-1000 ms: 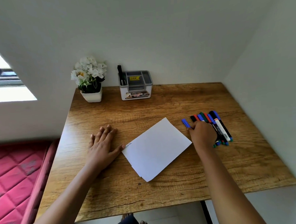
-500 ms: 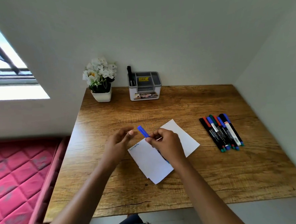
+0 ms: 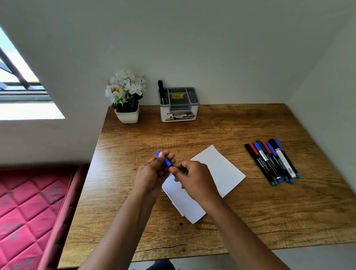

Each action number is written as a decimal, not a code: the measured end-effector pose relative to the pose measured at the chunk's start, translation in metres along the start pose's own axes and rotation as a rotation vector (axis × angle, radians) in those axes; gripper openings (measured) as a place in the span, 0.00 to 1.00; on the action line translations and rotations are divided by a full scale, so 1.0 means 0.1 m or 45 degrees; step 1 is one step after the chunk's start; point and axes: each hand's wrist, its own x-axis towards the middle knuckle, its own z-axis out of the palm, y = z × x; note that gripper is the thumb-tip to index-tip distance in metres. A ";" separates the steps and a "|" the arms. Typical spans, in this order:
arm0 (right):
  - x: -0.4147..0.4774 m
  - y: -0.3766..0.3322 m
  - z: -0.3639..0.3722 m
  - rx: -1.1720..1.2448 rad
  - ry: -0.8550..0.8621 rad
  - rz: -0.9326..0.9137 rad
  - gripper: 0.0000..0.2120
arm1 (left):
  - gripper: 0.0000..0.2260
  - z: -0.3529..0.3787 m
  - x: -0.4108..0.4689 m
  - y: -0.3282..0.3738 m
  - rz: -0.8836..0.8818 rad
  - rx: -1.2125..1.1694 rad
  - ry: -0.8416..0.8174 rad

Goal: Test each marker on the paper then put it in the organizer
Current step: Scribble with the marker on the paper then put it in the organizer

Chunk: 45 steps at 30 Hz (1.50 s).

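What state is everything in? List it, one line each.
Blue marker: held over the paper, cap apparently on.
Left hand: pinches the marker's cap.
Right hand: grips its barrel.
Paper: flat on table.
Loose markers: capped, lying side by side.
Organizer: upright, black marker standing in left compartment.
Flower pot: upright.

Wood-grain bench (image 3: 260,223), matt, w/ dark knots & cracks. Smooth matt white paper (image 3: 222,169) mid-bench. Glossy plastic markers (image 3: 273,163) right. Plastic organizer (image 3: 180,112) far, white & grey. Quilted red cloth mattress (image 3: 18,215) left.
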 end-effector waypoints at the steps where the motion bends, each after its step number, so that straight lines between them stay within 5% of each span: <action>1: 0.01 -0.02 0.00 0.026 -0.008 0.022 0.09 | 0.09 0.01 0.00 0.02 -0.001 -0.012 0.014; 7: 0.06 -0.08 0.00 0.227 -0.069 0.185 0.10 | 0.09 0.08 0.04 0.05 -0.037 -0.056 0.090; 22: 0.09 -0.21 -0.10 -0.048 -0.026 0.147 0.11 | 0.07 0.22 0.17 0.06 -0.085 -0.084 0.290; 27: -0.11 -0.10 -0.17 -0.061 -0.033 0.147 0.11 | 0.08 -0.23 0.50 0.59 -0.026 -0.279 0.391; 31: 0.00 0.04 -0.25 0.417 -0.077 0.349 0.05 | 0.08 -0.17 0.35 0.59 0.005 0.013 0.149; 34: 0.04 0.02 -0.22 0.639 -0.145 0.359 0.11 | 0.07 -0.22 0.18 0.29 0.139 0.281 0.166; 38: 0.07 0.06 -0.25 1.068 -0.131 0.434 0.14 | 0.06 -0.41 -0.03 -0.03 0.650 1.195 0.140; 41: 0.09 0.14 -0.29 1.350 -0.088 0.532 0.16 | 0.13 -0.58 -0.08 -0.14 1.043 1.899 -0.126; 45: 0.11 0.22 -0.29 1.510 -0.113 0.573 0.17 | 0.18 -0.69 -0.05 -0.22 1.188 2.267 -0.405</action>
